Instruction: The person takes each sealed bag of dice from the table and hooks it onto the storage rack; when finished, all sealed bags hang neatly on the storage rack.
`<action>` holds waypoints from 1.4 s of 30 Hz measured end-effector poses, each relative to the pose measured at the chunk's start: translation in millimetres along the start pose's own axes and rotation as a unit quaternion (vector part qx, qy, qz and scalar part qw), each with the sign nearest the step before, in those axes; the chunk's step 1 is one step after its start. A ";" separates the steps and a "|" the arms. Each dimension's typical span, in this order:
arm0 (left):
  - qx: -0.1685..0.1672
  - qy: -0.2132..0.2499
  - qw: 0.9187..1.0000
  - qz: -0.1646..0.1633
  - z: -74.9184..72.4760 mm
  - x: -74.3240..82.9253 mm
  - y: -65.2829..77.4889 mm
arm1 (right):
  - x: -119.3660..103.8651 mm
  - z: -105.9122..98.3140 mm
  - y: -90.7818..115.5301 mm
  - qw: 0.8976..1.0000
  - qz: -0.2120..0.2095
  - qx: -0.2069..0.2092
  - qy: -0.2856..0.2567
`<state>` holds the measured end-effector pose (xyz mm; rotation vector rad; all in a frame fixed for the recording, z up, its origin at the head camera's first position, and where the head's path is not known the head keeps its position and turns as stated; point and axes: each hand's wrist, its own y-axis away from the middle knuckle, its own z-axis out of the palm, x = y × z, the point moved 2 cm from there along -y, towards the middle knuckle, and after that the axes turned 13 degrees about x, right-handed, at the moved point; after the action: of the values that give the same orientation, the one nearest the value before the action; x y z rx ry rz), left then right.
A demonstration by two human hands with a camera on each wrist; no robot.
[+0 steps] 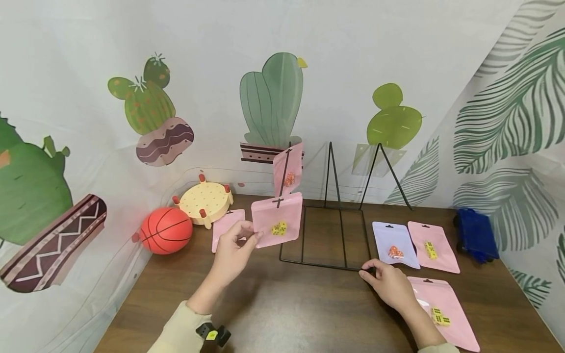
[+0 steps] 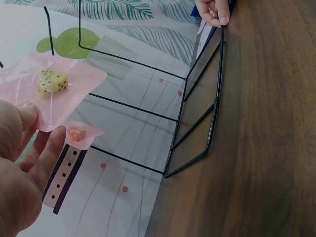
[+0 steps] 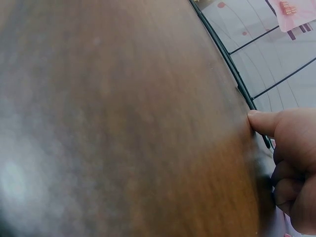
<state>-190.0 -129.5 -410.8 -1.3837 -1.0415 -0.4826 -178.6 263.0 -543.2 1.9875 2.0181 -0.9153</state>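
My left hand (image 1: 235, 250) pinches the lower left edge of a pink zip bag (image 1: 261, 215) with yellow dice (image 1: 279, 228) inside. The bag's top hole overlaps the front end of a prong on a black wire rack (image 1: 324, 266). Farther back on that same prong hangs another pink bag (image 1: 281, 169), holding orange dice (image 1: 289, 179). At the rack's front right corner my right hand (image 1: 388, 284) grips the base wire between thumb and forefinger. In the right wrist view the thumb (image 3: 264, 122) presses on this wire.
Right of the rack lie a lilac bag (image 1: 388, 233) with orange dice and two pink bags (image 1: 434, 235) with yellow dice. A blue toy vehicle (image 1: 476, 235) stands at far right. On the left are a red ball (image 1: 166, 230), a yellow pegged disc (image 1: 205, 198) and a pink bag (image 1: 222, 225).
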 end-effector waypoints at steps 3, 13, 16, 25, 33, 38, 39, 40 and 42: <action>0.006 -0.003 1.000 -0.010 2.8 -0.1 -3.0 | 0.0 -0.5 -0.1 1.000 -0.002 0.001 0.000; 0.006 0.010 0.999 -0.029 17.0 -23.8 -16.7 | -0.5 -0.2 -0.4 1.000 0.002 0.000 -0.001; 0.003 0.021 0.999 -0.027 21.9 -39.8 -20.6 | -0.6 0.3 -0.7 1.000 0.002 0.000 0.000; 0.017 0.035 0.999 -0.027 34.1 -44.3 -36.2 | -0.6 0.0 -1.5 1.000 -0.001 0.000 0.000; 0.029 0.007 0.999 -0.019 42.8 -47.2 -52.3 | -0.3 0.4 -0.6 1.000 0.002 -0.001 0.001; 0.034 -0.012 0.999 -0.021 49.4 -51.3 -60.9 | -0.4 0.0 -0.2 1.000 0.003 0.000 0.004; 0.034 -0.015 0.999 -0.022 50.5 -52.5 -62.1 | -0.5 0.0 -0.1 1.000 0.004 0.000 0.004; 0.035 -0.019 0.999 -0.021 51.3 -54.1 -63.0 | -0.7 -0.2 0.0 1.000 0.005 -0.001 0.004; 0.034 -0.020 0.999 -0.023 52.3 -57.0 -63.6 | -1.2 -0.6 0.4 1.000 0.007 -0.003 0.002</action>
<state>-286.2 -108.4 -428.9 -1.3153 -1.1140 -0.4512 -177.9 262.3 -542.2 1.9990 2.0051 -0.9032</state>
